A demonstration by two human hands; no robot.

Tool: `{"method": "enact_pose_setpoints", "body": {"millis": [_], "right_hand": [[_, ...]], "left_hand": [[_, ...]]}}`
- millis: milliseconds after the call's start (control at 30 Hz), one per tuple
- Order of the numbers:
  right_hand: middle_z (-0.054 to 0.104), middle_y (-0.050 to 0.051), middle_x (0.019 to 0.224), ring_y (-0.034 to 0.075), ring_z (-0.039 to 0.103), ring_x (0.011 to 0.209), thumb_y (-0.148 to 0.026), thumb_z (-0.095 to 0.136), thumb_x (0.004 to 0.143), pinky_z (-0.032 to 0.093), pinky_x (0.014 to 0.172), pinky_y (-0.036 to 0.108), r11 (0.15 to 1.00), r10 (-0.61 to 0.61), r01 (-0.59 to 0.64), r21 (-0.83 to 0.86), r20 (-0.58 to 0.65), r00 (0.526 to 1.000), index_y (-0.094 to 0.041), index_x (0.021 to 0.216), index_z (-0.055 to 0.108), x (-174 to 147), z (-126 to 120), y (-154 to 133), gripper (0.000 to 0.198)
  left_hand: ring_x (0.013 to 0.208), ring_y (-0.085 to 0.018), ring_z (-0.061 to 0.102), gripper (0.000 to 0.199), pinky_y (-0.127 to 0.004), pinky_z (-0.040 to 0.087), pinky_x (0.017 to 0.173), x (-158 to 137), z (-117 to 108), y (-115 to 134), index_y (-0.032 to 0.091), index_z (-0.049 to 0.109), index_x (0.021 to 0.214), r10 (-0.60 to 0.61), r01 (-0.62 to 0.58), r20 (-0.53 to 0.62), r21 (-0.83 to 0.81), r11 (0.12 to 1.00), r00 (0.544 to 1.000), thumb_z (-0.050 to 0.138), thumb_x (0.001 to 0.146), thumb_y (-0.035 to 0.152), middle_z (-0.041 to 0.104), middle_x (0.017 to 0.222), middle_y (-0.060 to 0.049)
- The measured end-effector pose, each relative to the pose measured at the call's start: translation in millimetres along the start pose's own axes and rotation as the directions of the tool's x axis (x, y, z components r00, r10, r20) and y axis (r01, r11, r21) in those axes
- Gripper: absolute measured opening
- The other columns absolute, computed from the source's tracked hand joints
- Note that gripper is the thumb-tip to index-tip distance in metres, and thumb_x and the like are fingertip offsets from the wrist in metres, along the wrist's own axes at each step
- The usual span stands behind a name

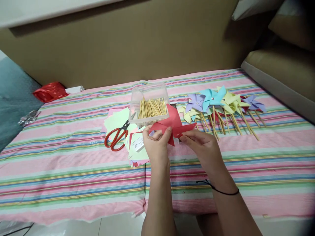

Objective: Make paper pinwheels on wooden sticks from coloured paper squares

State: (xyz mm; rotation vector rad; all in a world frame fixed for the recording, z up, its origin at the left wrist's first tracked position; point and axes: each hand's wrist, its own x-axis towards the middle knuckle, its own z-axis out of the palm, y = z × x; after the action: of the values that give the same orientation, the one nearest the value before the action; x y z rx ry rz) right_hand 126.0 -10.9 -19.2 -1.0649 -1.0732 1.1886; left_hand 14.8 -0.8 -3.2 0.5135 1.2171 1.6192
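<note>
Okay, my left hand (157, 146) and right hand (205, 144) both pinching red paper pinwheel (173, 118); box (147, 91) of sticks (153, 108) just beyond left fingertips (147, 133).

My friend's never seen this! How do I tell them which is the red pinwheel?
On the striped cloth, find the clear box of sticks. By its right front corner, the left hand and right hand hold the red pinwheel. Other pinwheels lie bunched to the right; only this one is in hands.
</note>
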Motion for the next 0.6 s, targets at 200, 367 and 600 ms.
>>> {"method": "enact_pose_setpoints", "body": {"millis": [200, 367, 600], "right_hand": [[0.072, -0.001, 0.073, 0.016, 0.066, 0.072, -0.029, 0.081, 0.070, 0.055, 0.069, 0.031, 0.999, -0.030, 0.029, -0.014, -0.145, 0.989, -0.026, 0.071, 0.076, 1.1, 2.5, -0.2, 0.007], [0.072, 0.001, 0.069, 0.016, 0.065, 0.067, -0.031, 0.082, 0.067, 0.054, 0.063, 0.029, 0.998, -0.005, -0.009, -0.056, -0.233, 0.972, -0.022, 0.069, 0.075, 0.8, 0.8, 0.0, 0.011], [0.071, 0.000, 0.065, 0.014, 0.062, 0.060, -0.030, 0.082, 0.064, 0.051, 0.056, 0.026, 0.998, 0.005, -0.021, -0.053, -0.291, 0.957, -0.021, 0.067, 0.075, 1.6, -1.8, 1.8, 0.012]], "left_hand": [[0.052, -0.012, 0.060, 0.056, -0.022, 0.045, 0.054, -3.3, 0.9, -2.1, 0.023, 0.037, 0.101, 0.009, -0.023, 0.145, 0.095, 0.995, 0.989, 0.079, 0.064, 0.020, 0.068, 0.062, 0.003], [0.050, -0.012, 0.060, 0.056, -0.020, 0.043, 0.050, -4.1, 1.7, -2.8, 0.024, 0.037, 0.102, 0.013, -0.041, 0.204, 0.133, 0.990, 0.979, 0.079, 0.065, 0.022, 0.069, 0.063, 0.003], [0.055, -0.013, 0.064, 0.059, -0.022, 0.047, 0.054, -3.7, 2.4, -1.5, 0.022, 0.039, 0.106, -0.009, -0.018, 0.217, 0.126, 0.992, 0.976, 0.081, 0.064, 0.022, 0.072, 0.067, 0.000]]}}
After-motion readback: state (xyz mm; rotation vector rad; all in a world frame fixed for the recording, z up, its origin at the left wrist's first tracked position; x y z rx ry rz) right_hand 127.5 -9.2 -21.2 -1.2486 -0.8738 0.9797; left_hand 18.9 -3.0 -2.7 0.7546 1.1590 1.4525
